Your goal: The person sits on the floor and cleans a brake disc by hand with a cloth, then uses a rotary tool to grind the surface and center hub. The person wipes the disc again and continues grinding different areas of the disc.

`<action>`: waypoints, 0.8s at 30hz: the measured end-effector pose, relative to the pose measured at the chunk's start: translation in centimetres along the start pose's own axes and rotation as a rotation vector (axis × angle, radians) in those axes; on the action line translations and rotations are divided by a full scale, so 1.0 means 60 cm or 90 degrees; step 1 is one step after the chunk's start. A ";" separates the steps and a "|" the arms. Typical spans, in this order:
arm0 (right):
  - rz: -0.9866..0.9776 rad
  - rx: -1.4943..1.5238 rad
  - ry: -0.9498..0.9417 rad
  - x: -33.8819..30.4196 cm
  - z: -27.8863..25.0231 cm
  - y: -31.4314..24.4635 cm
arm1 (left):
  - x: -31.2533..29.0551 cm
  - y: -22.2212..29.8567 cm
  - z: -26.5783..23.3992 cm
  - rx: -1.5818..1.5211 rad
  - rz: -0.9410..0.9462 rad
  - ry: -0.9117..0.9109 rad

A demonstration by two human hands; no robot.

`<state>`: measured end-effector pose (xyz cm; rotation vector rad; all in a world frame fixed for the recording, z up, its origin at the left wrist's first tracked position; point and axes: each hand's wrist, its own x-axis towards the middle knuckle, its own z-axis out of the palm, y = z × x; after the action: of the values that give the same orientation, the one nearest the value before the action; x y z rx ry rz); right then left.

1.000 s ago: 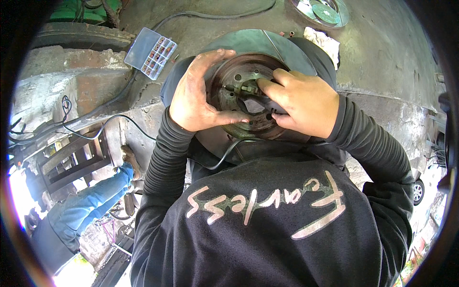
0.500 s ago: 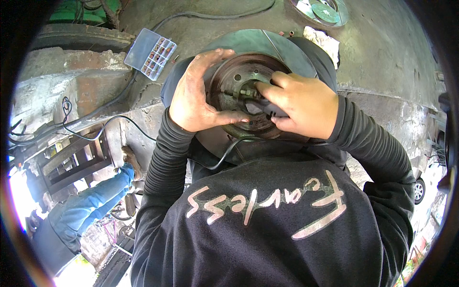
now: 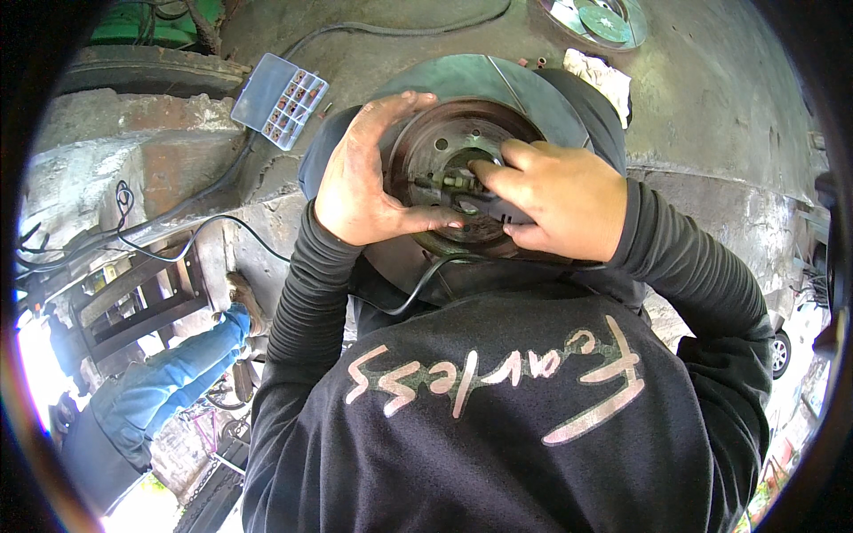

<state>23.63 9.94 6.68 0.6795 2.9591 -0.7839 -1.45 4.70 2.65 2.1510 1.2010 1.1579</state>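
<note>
Disc [image 3: 455,123] lies beneath the spread left grip [image 3: 360,182] and right grip [image 3: 569,195] clasping dark tool [image 3: 498,208].

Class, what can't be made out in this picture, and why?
In the head view:
Dark object: full shape hidden by the right hand.
Pieces in the box: too small to identify.
Far disc: cut off by the upper edge.
Co-worker: upper body mostly cut off by the left rim.

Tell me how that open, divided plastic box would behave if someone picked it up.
The box looks thin-walled, so probably light. Its opened lid might swing, and the uncovered coppery pieces could spill if it tilts.
</note>
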 end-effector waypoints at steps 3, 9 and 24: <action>0.042 -0.020 0.008 0.005 -0.007 0.001 | 0.002 0.001 -0.002 0.009 0.002 -0.003; -0.024 -0.011 0.014 -0.001 0.004 -0.003 | 0.004 0.004 -0.004 0.013 -0.008 -0.009; 0.035 -0.028 -0.013 0.005 -0.008 -0.003 | 0.004 0.003 -0.001 0.022 -0.001 -0.003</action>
<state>23.36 10.13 7.13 0.7414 2.9167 -0.7150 -1.33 4.79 2.89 2.1761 1.2287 1.1398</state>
